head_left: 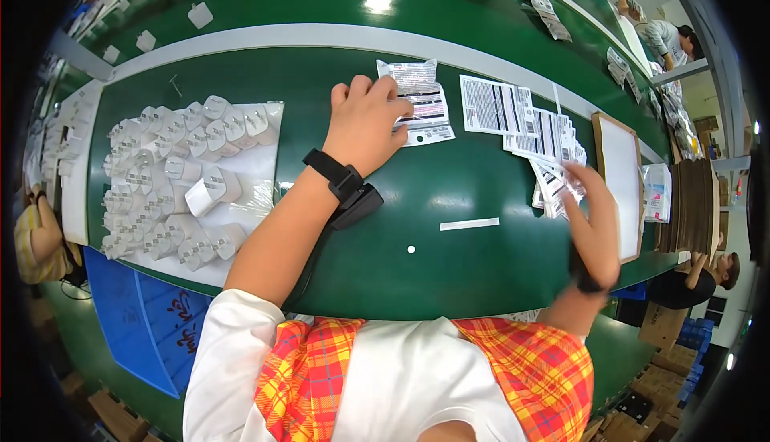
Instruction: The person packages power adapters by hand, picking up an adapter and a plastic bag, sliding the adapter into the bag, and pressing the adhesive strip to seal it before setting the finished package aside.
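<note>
My left hand (365, 121) lies against the left side of a clear packet with a printed white card (425, 109), fingers apart and slightly bent. Its thumb and index finger touch the packet, and part of that edge is hidden under them. On the right, my right hand (595, 221) is smeared by motion. Its thumb and forefinger stand apart, with nothing visible between them. It is beside the lower end of a fanned pile of printed white packets (545, 137); whether it touches the pile I cannot tell.
Many white plug chargers (172, 177) stand prongs up on a white sheet at left. A white strip (469, 224) and small white dot (411, 249) lie on the green table (361, 273). A shallow cardboard tray (619, 185) borders the right; a blue bin (140, 322) sits below left. Other people work around.
</note>
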### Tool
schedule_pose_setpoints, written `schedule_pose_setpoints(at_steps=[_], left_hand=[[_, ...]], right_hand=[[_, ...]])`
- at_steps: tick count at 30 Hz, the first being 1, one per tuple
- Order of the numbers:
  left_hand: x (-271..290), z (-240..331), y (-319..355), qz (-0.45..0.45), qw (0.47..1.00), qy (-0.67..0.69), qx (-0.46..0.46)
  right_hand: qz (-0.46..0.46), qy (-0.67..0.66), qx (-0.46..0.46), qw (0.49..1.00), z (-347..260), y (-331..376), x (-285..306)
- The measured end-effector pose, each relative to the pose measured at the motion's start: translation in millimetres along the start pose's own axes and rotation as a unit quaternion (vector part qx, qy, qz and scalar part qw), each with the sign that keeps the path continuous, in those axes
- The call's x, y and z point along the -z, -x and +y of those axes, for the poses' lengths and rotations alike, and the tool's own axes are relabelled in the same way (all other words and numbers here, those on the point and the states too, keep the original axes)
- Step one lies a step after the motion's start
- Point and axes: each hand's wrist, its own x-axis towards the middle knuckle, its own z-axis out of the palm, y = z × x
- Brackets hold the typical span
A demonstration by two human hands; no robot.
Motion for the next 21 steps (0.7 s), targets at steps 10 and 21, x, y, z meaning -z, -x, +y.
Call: schedule_pose_setpoints(at_steps=[10,21], left_hand=[[-21.6,-11.3,2.1,0.115,0.991,-0.041,0.058],[-24.1,-11.1,-0.7,0.094,0.995,-0.014,0.008]], right_hand=[[0.047,0.004,0.020,0.999,-21.3,-235.4,-120.2],[-0.092,0.111,-0.025,0.989,112.5,-82.7,-35.4]])
